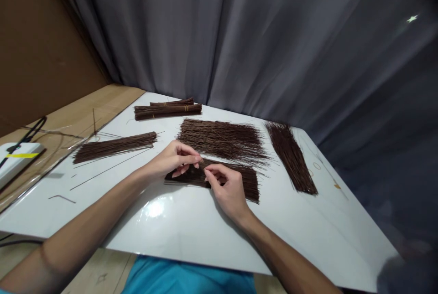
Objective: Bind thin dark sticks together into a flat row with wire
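My left hand and my right hand meet over a flat pile of thin dark brown sticks near the middle of a glossy white board. Thumb and forefinger of each hand are pinched together at the pile's top edge, seemingly on a single thin stick; it is too fine to see clearly. The left fingers rest on the pile's left end. The right hand lies across its middle.
Other stick piles lie on the board: a loose one behind the hands, one at the right, one at the left, and tied bundles at the back. A white device with a black cable sits far left. Grey curtain behind.
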`<state>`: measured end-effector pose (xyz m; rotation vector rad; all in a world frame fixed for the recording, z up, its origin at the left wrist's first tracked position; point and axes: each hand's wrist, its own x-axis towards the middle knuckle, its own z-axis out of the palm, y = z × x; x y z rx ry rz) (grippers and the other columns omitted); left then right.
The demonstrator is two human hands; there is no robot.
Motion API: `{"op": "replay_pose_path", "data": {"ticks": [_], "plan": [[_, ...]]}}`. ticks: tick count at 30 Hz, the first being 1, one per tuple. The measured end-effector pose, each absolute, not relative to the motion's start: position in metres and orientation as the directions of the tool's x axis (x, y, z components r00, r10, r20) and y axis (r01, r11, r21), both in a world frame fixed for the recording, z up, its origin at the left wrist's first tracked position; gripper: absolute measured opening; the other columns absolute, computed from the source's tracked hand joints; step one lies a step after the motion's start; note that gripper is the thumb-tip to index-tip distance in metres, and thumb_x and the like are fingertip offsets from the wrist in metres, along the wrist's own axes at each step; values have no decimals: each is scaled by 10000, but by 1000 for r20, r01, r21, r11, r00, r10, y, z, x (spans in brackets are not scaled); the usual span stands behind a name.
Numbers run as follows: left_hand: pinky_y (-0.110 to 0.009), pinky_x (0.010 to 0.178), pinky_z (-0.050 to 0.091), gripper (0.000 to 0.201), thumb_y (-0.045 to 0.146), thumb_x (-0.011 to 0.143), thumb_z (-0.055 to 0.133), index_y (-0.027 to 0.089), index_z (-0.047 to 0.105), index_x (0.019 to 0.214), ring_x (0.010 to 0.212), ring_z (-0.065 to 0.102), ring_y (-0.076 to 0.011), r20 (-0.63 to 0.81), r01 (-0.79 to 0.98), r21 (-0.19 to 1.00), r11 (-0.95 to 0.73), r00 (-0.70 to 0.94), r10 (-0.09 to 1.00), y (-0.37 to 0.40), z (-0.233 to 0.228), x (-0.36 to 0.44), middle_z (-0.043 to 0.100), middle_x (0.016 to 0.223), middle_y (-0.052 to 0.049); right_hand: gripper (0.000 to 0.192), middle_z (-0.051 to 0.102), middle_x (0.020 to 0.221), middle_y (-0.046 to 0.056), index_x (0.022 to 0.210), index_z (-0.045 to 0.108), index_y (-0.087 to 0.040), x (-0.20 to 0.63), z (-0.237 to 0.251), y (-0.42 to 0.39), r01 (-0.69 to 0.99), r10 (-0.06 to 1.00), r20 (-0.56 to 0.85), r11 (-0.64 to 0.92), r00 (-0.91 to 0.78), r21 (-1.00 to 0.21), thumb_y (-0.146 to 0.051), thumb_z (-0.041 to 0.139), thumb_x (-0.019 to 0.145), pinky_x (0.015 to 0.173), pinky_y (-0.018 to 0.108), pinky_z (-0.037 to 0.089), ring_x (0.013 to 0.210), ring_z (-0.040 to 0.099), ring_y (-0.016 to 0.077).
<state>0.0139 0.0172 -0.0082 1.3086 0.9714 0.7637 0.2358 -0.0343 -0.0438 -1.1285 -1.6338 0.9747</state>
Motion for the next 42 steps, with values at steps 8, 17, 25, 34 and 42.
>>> {"op": "replay_pose_path", "data": {"ticks": [8, 17, 25, 34, 42], "plan": [[-209, 362, 269, 405, 495, 928, 787, 93, 814, 886, 382, 431, -87, -70, 110, 994, 26, 421, 904, 18, -18, 13, 571, 524, -15, 160, 745, 858, 55, 975, 742, -214, 245, -32, -30, 399, 912, 307, 398, -273, -826, -337, 661, 1038, 644, 324, 514, 688, 649, 193], [-246, 640, 435, 270, 324, 1009, 676, 152, 854, 900, 736, 604, -157, 220, 215, 882, -419, 599, 770, 9, -12, 22, 711, 809, -69, 166, 704, 949, 79, 1055, 695, -174, 260, 20, -2, 488, 603, 363, 794, -710, -364, -175, 530, 1079, 713, 311, 453, 814, 624, 200], [-257, 633, 445, 281, 373, 975, 750, 132, 848, 871, 731, 611, -163, 227, 56, 936, -347, 658, 718, 0, 4, 21, 726, 818, -90, 128, 732, 863, 31, 925, 777, -184, 268, 47, 32, 312, 608, 305, 699, -733, -643, -159, 680, 1005, 720, 283, 474, 761, 645, 160], [-221, 462, 328, 275, 368, 953, 780, 118, 848, 861, 532, 483, -85, 258, -60, 962, -265, 507, 823, -5, 15, 14, 688, 739, -64, 185, 742, 826, 48, 886, 802, -186, 254, 16, 14, 168, 667, 461, 656, -585, -736, -226, 688, 1027, 669, 294, 519, 725, 664, 170], [-260, 630, 455, 250, 259, 1011, 656, 141, 833, 880, 695, 628, -151, 418, 212, 804, -555, 462, 782, 1, 6, 13, 718, 792, -75, 203, 702, 830, 66, 1069, 737, -155, 260, 8, -19, 500, 422, 609, 865, -672, -47, -57, 561, 1042, 662, 306, 422, 715, 596, 166]]}}
